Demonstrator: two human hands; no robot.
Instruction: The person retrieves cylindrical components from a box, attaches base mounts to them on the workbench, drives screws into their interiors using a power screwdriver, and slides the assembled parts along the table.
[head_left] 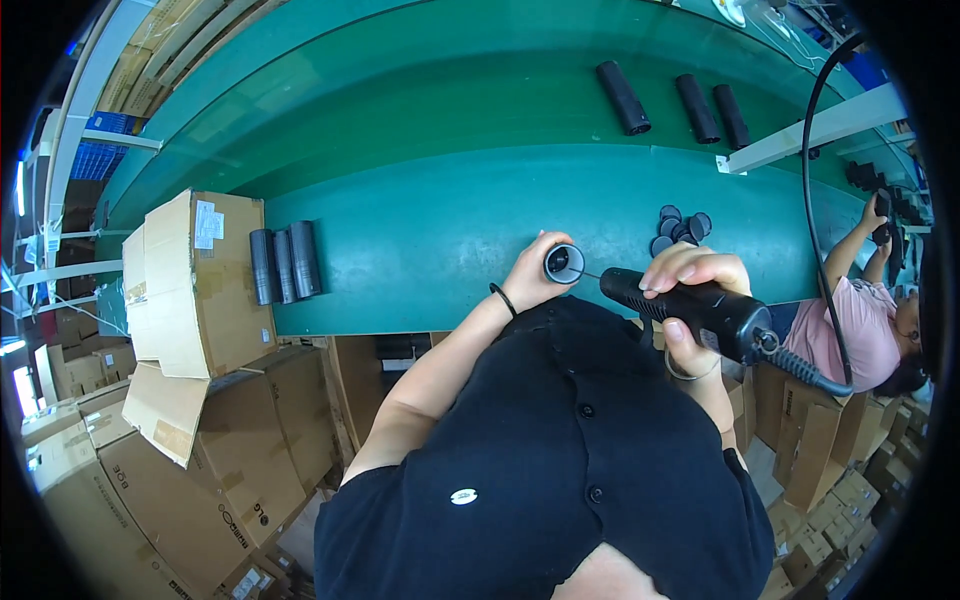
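Observation:
My left hand (532, 277) is closed round a short black tube (564, 264), its open end with a pale inner wall turned up toward me. In my right hand (700, 285) is a black electric screwdriver (690, 312), its ribbed body lying sideways. The thin bit points left and reaches to the tube's mouth; whether it touches anything inside I cannot tell. A coiled cable leaves the tool's rear end. Just beyond my right hand lies a small heap of round black caps (682, 230) on the green bench.
Three black tubes (283, 262) stand by an open cardboard box (200, 285) at the left. More black tubes (622, 98) lie on the far green surface (450, 110). A black cable (808, 190) hangs at the right, near a white post (820, 130). A co-worker (850, 330) works at the far right.

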